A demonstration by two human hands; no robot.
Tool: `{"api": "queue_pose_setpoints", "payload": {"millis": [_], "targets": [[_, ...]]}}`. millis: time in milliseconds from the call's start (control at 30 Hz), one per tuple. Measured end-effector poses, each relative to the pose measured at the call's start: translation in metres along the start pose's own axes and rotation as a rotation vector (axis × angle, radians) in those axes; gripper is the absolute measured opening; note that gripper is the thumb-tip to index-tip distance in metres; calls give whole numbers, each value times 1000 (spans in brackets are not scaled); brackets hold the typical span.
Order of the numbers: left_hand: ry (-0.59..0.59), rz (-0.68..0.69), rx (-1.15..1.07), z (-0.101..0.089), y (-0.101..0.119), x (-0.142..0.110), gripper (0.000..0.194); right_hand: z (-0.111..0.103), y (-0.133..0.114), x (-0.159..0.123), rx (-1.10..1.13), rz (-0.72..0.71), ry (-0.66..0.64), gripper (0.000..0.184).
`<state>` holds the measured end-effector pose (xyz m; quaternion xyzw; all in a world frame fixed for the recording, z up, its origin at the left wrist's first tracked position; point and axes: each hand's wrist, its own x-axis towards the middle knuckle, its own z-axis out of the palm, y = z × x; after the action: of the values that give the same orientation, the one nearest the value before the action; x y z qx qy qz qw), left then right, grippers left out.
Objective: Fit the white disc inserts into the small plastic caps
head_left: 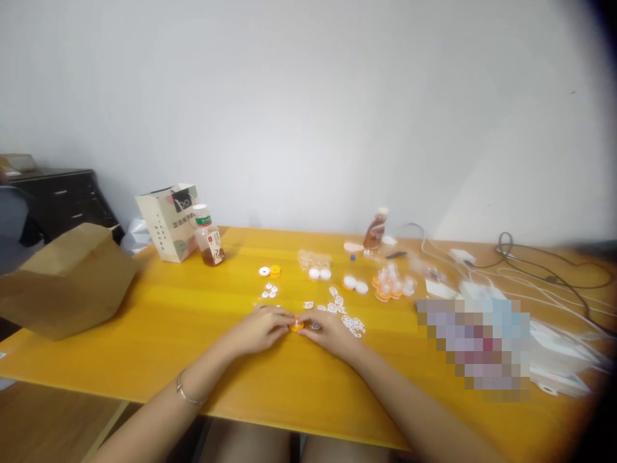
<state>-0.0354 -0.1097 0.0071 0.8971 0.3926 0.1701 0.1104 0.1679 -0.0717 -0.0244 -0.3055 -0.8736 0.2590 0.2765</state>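
Observation:
Near the middle of the yellow table (241,379), my left hand (260,329) and my right hand (330,331) meet at a small round orange piece (295,327) with a paler top. Fingers of both hands close on its two sides, low over the tabletop. Its exact kind is too blurred to tell. White openwork cut-out pieces (354,325) lie scattered just beyond my right hand. Past my left hand is a little group of white discs (270,291). Farther back sit a white ring (264,272) and an orange ring (275,271) side by side.
Orange-based pieces with see-through tops (393,283) cluster at right, near white round caps (355,285). Behind stand a brown bottle (375,230), a drink bottle (210,241) and a paper gift bag (168,225). A brown paper bag (72,276) occupies the left; cables (544,276) tangle at right.

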Motion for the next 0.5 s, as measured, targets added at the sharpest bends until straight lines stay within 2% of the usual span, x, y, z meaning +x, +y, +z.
{"api": "queue_pose_setpoints", "payload": {"millis": [333,500], "targets": [[4,35,168,2,6,-3,29,-2,-4,0,15,-5,-18,20],[21,76,342,4,11,-3,27,-4,-10,0,-54,-77,-39,18]]}}
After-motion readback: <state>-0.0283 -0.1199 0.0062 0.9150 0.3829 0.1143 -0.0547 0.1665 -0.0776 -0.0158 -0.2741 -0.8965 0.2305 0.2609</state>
